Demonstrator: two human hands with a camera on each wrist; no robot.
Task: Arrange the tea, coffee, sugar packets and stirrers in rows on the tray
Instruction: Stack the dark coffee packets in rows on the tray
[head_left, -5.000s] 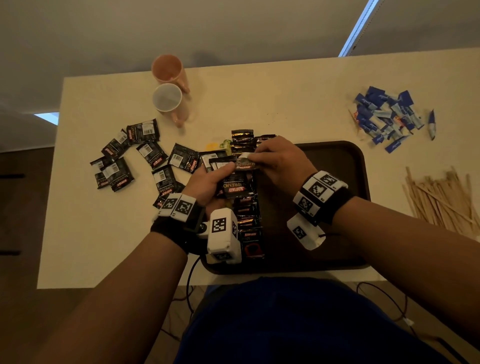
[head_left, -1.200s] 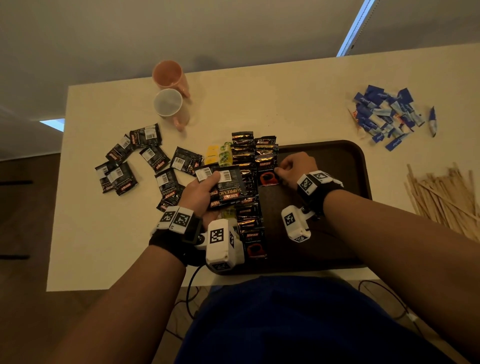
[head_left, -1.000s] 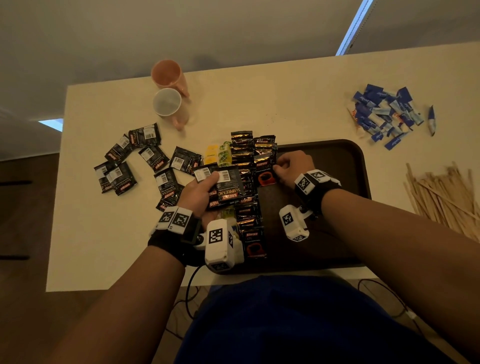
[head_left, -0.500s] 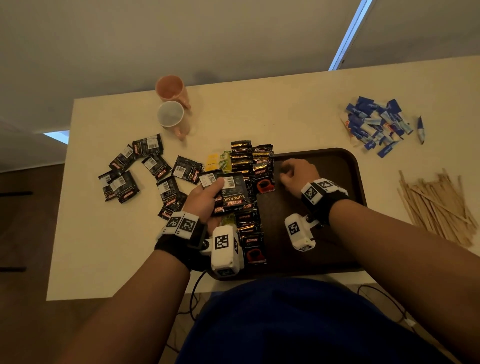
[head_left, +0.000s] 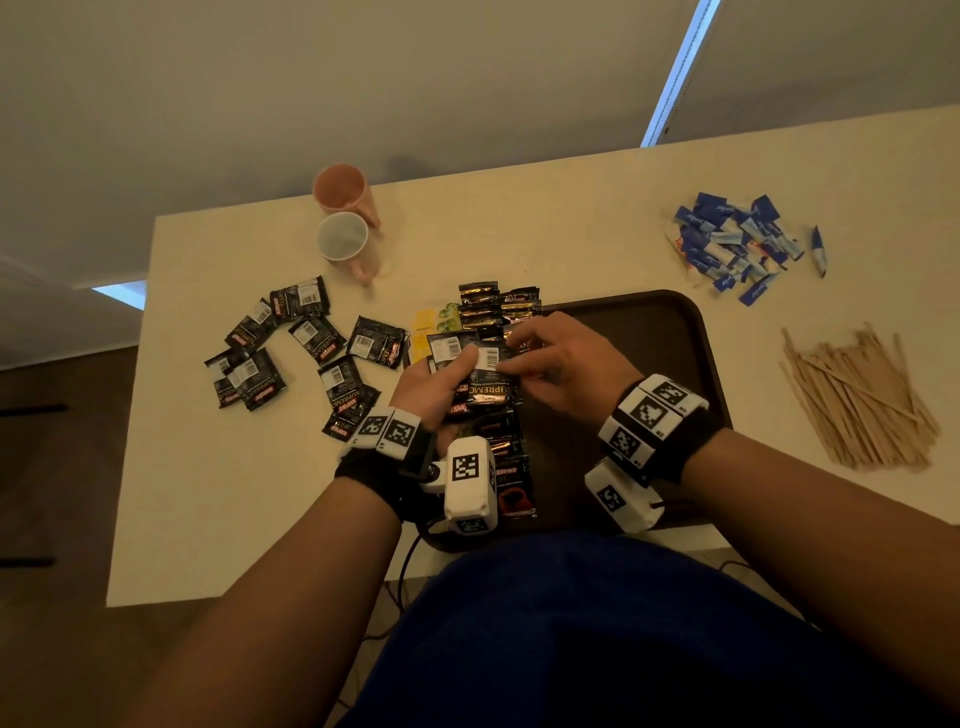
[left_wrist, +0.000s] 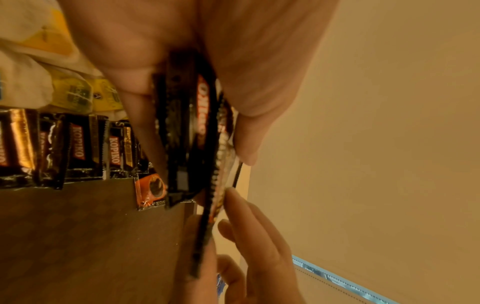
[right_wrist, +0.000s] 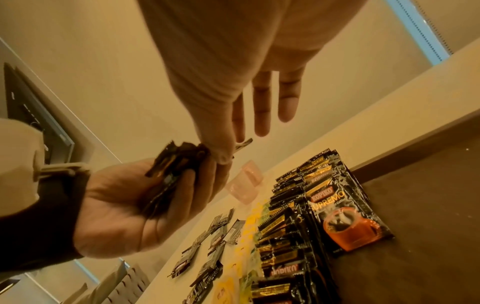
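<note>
My left hand (head_left: 453, 375) grips a stack of black coffee packets (head_left: 488, 391) above the left part of the dark brown tray (head_left: 655, 323). My right hand (head_left: 515, 367) pinches the top packet of that stack between thumb and forefinger, its other fingers (right_wrist: 287, 107) straight. In the left wrist view the stack (left_wrist: 191, 127) stands edge-on in my grip. A row of overlapping coffee packets (right_wrist: 293, 222) lies along the tray's left side, with a second, short row (right_wrist: 345, 218) beside it. Yellow tea packets (head_left: 432, 323) lie left of them.
Loose coffee packets (head_left: 311, 338) are scattered on the table to the left. Two cups (head_left: 344, 240) stand at the back. Blue sugar packets (head_left: 737, 244) are heaped at the back right, and wooden stirrers (head_left: 857, 395) lie right of the tray.
My right hand left the short second row on the tray, came back to the stack in my left hand and now pinches its top packet. The left hand kept hold of the stack.
</note>
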